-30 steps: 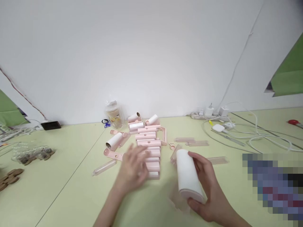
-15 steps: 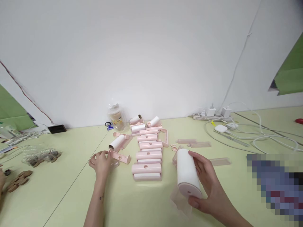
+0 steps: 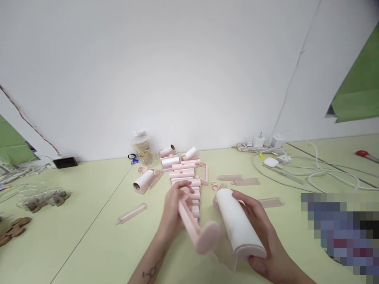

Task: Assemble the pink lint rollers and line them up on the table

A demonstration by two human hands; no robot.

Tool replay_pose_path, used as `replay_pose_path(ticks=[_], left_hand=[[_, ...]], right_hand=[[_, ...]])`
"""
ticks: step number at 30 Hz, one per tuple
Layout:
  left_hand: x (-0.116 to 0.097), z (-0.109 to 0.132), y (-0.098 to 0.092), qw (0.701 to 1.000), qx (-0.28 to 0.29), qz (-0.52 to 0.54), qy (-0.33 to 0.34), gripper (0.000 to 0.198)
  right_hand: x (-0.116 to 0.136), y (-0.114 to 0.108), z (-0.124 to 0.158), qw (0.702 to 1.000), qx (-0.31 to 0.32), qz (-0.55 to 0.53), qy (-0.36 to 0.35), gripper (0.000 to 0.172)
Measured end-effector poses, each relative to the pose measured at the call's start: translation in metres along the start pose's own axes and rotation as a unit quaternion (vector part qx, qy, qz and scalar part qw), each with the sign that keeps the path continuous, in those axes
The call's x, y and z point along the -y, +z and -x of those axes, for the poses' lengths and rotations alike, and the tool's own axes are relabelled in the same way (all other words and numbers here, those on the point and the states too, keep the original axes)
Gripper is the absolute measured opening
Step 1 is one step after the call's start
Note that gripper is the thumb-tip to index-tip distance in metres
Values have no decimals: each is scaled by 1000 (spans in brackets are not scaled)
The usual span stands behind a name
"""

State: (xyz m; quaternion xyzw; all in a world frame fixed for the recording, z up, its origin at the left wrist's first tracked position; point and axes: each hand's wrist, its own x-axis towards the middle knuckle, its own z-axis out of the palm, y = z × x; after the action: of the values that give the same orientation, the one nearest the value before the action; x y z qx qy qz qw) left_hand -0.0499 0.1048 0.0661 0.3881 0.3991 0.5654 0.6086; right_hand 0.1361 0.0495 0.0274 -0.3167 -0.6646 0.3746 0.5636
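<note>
My right hand (image 3: 266, 236) is closed around a white lint roll (image 3: 239, 225), its fingers on the far end and its thumb by the near end cap. My left hand (image 3: 173, 207) grips a pink plastic roller frame (image 3: 189, 223) by its upper end; the round disc at its near end is tilted towards the roll, apart from it and blurred. Behind the left hand, a column of pink roller cases (image 3: 183, 173) runs back towards the wall, partly hidden. A small pink ring piece (image 3: 214, 185) lies beyond the roll.
Further white rolls (image 3: 144, 179) lie with pink parts at the back. Clear covers (image 3: 132, 213) are scattered on the green table (image 3: 97, 244). A bagged cup (image 3: 143, 150) stands by the wall. Cables and a power strip (image 3: 251, 148) are at right, brown discs (image 3: 13, 230) at left.
My left hand has picked up the pink roller frame from the table and brought it right, in front of the cases. The lint roll in my right hand has tilted and shifted slightly.
</note>
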Motion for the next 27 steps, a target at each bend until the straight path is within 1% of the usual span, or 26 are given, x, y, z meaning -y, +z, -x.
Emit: replay_pose_path(ticks=[1,3,5,8,10,12,14,16,18,21,24,27], left_hand=[[7,5,8,999,17,30,-35,15],[18,13,16,995,32,61,-75,12],[27,19,18,992,30,82,-88,17],[35,27,17,987,13,131,-89,19],[37,32,18,984,5,152,-95,21],[38,35,19,982,-16,156,-109,24],[37,38,21,982,-41,144,-115,27],[37,39,22,984,-53,124,-116,28],[37,40,23,986,-54,109,-113,27],[38,41,22,986,-58,107,-113,26],[39,42,22,984,-68,109,-121,26],[42,42,22,980,-91,112,-138,28]], right_hand=[[0,0,0,1000,-1,-21,6,81],[-1,-1,1,997,0,-70,30,88],[-5,-1,1,993,-3,-108,49,94],[-11,3,2,991,-1,-125,56,90],[-12,7,3,991,18,-121,51,85],[-12,11,3,991,45,-118,48,85],[-10,15,5,989,65,-119,56,85],[-9,17,6,986,78,-124,76,84],[-10,18,7,982,84,-136,97,83],[-12,21,9,977,87,-150,121,86],[-13,23,12,978,78,-145,125,88],[-13,24,12,977,83,-152,124,88]])
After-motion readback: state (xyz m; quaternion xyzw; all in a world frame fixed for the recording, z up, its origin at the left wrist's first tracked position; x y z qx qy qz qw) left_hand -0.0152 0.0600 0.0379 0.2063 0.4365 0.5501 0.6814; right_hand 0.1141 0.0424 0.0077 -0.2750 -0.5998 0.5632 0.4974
